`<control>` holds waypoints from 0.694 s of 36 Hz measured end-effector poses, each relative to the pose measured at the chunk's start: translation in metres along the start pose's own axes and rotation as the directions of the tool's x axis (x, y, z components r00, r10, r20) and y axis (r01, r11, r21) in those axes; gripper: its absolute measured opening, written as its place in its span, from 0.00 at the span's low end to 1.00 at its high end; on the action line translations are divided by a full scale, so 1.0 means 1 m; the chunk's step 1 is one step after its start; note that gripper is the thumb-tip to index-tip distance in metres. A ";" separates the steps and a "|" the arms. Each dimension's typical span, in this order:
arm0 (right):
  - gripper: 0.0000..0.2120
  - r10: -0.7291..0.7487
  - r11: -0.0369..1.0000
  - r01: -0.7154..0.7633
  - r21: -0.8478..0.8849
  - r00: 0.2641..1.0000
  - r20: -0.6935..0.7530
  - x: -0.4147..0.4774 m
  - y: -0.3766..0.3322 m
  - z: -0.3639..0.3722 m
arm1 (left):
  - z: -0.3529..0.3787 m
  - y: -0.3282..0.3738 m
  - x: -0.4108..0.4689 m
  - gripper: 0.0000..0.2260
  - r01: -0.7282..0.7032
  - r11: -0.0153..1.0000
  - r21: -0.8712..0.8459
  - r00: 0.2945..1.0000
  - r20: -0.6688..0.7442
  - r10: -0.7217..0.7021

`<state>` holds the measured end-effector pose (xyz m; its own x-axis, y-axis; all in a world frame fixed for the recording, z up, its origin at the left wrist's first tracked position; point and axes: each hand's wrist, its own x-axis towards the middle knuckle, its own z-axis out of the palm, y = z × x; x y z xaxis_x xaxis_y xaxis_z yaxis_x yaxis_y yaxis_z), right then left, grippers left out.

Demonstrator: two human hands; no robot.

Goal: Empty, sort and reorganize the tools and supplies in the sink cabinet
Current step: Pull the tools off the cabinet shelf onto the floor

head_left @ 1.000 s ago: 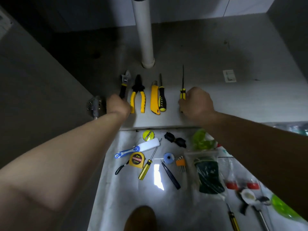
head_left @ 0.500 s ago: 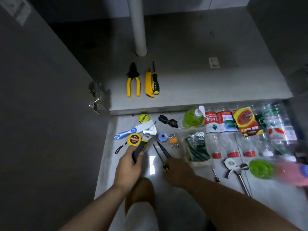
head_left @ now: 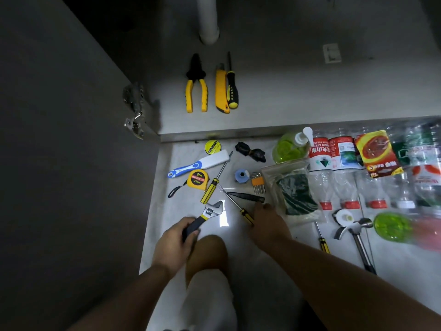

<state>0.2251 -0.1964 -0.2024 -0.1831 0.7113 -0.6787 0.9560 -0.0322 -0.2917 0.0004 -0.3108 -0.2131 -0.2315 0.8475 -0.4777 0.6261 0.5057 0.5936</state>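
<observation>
Left hand (head_left: pixel 175 242): lower centre, fingers curled tight round the dark handle of the adjustable wrench (head_left: pixel 211 211), whose head points up and right over a bright glare on the floor (head_left: pixel 164 211).
Right hand (head_left: pixel 268 224): just right of the wrench, back up, lying on the handle end of the thin screwdriver (head_left: pixel 235 205). It cannot be told whether the fingers pinch it or only touch it.
Cabinet floor (head_left: pixel 310 91): upper centre holds a short row of pliers (head_left: pixel 196 84), utility knife (head_left: pixel 220 91) and a black-and-yellow screwdriver (head_left: pixel 232 89), below the drain pipe (head_left: pixel 208 20).
Risk, crowding: the thin screwdriver lies across a black pointed tool (head_left: pixel 245 197) and near the hex keys (head_left: pixel 257 183), so a careless lift would probably drag or scatter them.
Risk, wrench: its heavy head could swing into the tape measure (head_left: pixel 197 179) or the person's knee (head_left: pixel 206 254) if the grip loosens.
Risk, bottles: the bottles (head_left: pixel 334 163) at right lie close together and could roll if nudged.
Hidden: the right fingertips, the thin screwdriver's handle end under the palm, and the bagged green pads (head_left: pixel 294 192) behind creased plastic.
Hard to read: the right edge is motion-blurred, a green object (head_left: pixel 391 225) there cannot be identified, and the cabinet's back is in deep shadow.
</observation>
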 end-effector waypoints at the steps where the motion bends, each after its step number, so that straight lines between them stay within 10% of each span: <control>1: 0.23 -0.004 1.000 0.004 0.002 1.000 0.007 -0.001 0.000 0.000 | 0.000 0.000 -0.001 0.10 0.000 1.000 0.005 1.000 -0.011 0.000; 13: 0.11 -0.176 0.982 0.179 0.066 0.983 -0.045 -0.003 -0.004 -0.010 | -0.002 0.024 0.017 0.18 0.035 0.991 0.128 0.994 -0.104 -0.021; 25: 0.08 -0.367 0.904 0.409 0.126 0.892 -0.265 0.012 -0.031 -0.109 | -0.058 0.135 0.088 0.09 -0.258 0.966 -0.014 0.933 -0.265 0.245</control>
<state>0.2178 -0.1099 -0.1281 -0.4535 0.8320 -0.3196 0.7601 0.1738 -0.6261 0.0213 -0.1585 -0.1379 -0.2599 0.9571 -0.1284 0.6541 0.2723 0.7057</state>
